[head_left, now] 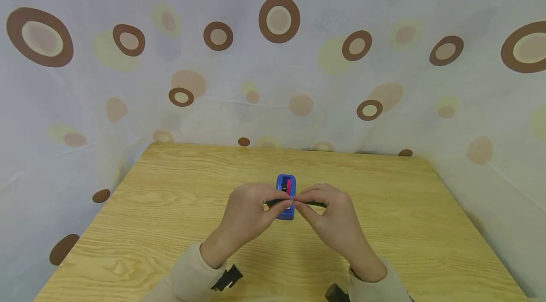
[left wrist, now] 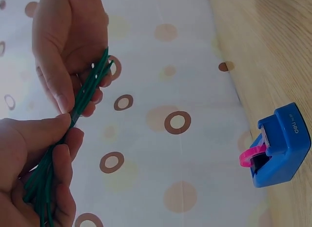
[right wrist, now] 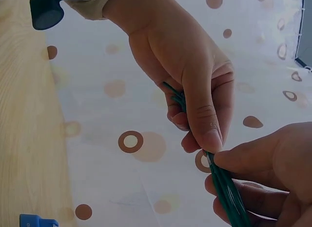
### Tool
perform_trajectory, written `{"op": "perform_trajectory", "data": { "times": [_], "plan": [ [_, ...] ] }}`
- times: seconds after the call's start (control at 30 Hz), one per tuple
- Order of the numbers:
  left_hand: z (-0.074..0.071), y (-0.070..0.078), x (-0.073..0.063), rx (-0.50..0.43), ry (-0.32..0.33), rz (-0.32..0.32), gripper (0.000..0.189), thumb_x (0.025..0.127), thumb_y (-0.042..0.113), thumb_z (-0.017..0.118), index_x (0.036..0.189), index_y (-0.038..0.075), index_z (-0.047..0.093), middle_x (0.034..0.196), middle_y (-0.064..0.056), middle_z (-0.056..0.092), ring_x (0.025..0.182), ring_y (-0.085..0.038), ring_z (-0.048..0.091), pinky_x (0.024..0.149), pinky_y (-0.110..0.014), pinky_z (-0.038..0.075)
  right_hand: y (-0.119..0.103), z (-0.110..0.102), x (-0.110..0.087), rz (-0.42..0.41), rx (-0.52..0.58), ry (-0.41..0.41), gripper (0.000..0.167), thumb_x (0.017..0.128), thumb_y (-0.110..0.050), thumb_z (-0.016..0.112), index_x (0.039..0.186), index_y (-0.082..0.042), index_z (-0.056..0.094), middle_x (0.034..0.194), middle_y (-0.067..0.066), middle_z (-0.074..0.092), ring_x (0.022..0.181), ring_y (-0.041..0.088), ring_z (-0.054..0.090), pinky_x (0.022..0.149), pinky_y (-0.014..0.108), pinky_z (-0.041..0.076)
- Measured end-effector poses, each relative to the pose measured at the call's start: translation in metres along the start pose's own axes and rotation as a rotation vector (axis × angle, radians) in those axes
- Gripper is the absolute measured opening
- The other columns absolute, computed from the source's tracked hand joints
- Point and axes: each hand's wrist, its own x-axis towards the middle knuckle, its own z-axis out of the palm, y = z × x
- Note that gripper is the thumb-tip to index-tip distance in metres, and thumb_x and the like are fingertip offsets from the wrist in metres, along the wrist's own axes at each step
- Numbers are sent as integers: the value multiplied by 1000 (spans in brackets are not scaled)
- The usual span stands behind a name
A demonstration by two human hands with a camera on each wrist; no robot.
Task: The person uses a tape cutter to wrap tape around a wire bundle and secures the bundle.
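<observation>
A bundle of thin dark green strips [left wrist: 87,92] runs through both hands, above the table. My left hand [head_left: 245,214] pinches it between thumb and fingers, with the loose ends fanning out in the palm. Right beside, my right hand [head_left: 334,216] pinches the same bundle, fingertips close to the left ones. In the right wrist view, a small shiny patch shows on the green strips [right wrist: 226,193] near the pinch. Beyond the hands, a blue tape dispenser [left wrist: 288,154] with a pink-cored roll [left wrist: 251,156] stands on the table, partly covered by the fingers in the head view.
The wood-grain table [head_left: 192,169] spreads out on both sides of the hands. A pale curtain [head_left: 239,69] with brown ring prints hangs behind and beside it. Black straps [head_left: 228,277] sit at the sleeve cuffs.
</observation>
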Motion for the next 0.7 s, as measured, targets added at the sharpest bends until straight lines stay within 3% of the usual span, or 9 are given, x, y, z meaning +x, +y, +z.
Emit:
{"op": "perform_trajectory", "data": {
  "times": [0.13,0.33,0.5,0.7],
  "plan": [
    [-1,1,1,25,18,42,9,86,21,79,87,12,80,77,5,72,59,0,58,55,-12,43,-1,-2,0,46,38,-20,13,82,-3,80,89,-14,79,92,-12,70,85,8,66,74,33,57],
    [0,1,0,52,46,88,7,84,19,81,84,13,80,76,6,72,59,-1,60,58,-17,46,-3,-3,1,120,11,-58,7,86,-12,78,91,-17,77,90,-14,70,84,6,66,76,32,56],
    [0,0,-1,70,58,97,8,81,19,83,85,13,80,77,6,73,63,-3,62,63,-24,50,-4,-4,3,175,5,-103,7,88,-17,77,95,-15,76,90,-13,71,86,5,67,78,30,56],
    [2,-2,-2,65,66,92,8,81,20,83,85,14,80,77,6,73,64,-3,63,62,-23,49,-5,-5,4,193,11,-134,4,89,-19,76,93,-17,76,89,-11,72,85,6,67,78,35,56]
  ]
}}
